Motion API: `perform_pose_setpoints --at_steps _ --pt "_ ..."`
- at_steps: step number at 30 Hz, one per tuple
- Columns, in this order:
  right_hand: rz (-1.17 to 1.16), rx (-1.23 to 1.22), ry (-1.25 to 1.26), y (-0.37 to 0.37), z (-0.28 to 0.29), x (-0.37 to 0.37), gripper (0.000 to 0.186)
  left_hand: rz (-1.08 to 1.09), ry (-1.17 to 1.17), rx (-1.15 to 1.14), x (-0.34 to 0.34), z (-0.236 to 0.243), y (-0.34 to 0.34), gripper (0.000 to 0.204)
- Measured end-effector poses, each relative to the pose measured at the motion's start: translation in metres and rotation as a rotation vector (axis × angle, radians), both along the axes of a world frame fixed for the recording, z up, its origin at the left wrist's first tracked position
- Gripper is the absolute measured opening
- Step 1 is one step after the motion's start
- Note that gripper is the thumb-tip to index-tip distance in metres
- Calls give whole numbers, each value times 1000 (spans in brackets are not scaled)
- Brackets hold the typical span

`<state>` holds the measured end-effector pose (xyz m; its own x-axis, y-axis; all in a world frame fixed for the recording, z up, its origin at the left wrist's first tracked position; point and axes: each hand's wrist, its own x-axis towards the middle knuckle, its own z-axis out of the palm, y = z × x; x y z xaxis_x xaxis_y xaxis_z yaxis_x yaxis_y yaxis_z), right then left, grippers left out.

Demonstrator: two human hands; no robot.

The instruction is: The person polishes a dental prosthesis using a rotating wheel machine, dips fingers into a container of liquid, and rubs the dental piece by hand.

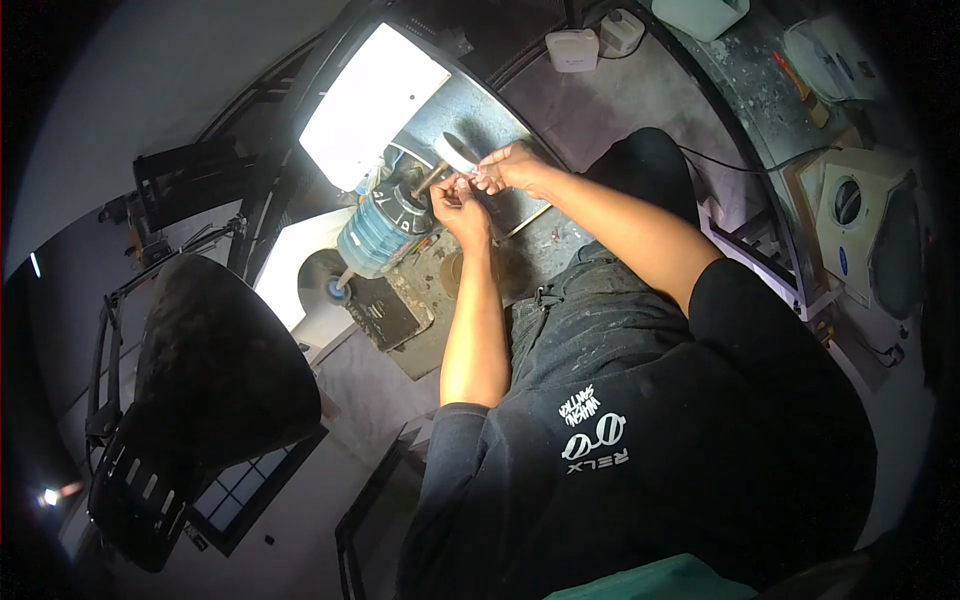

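Note:
A bluish motor (378, 232) with a grey end housing sits on the bench, its shaft pointing toward my hands. Beside the near end of that shaft is a white round wheel (457, 153), seen nearly edge-on; whether it is fixed to the shaft I cannot tell. Just below the wheel my left hand (462, 212) is closed in a pinch. My right hand (508, 168) reaches in from the right, fingertips pinched together against those of the left. Between them is a small thing, too small and hidden to name. At the motor's other end is a dark disc (322, 282) with a blue hub.
White panels (375, 105) stand behind the motor. A dark flat block (388, 312) lies on the dusty bench. To the left hangs a large black lamp shade (225, 355) on a jointed arm. White jugs (573, 50) stand at the back, and a cable (745, 170) runs at the right.

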<state>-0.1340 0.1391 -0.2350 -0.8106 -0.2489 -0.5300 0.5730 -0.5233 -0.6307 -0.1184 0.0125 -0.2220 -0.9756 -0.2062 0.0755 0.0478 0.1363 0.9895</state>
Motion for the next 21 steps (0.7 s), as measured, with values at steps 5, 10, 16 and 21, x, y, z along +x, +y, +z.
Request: perform_pose_setpoints --at_steps 5,10,16,21 --pt "-3 -30 -17 -1 1 0 23 26 -72 140 -5 -8 -2 7" --pt "4 -38 -10 -1 0 1 22 68 -51 180 -7 -15 -3 2" --pt "11 -48 -23 -2 3 0 22 107 -74 150 -10 -17 -5 1" --pt "1 -36 -53 -2 4 1 20 112 -139 310 -9 -11 -1 2"
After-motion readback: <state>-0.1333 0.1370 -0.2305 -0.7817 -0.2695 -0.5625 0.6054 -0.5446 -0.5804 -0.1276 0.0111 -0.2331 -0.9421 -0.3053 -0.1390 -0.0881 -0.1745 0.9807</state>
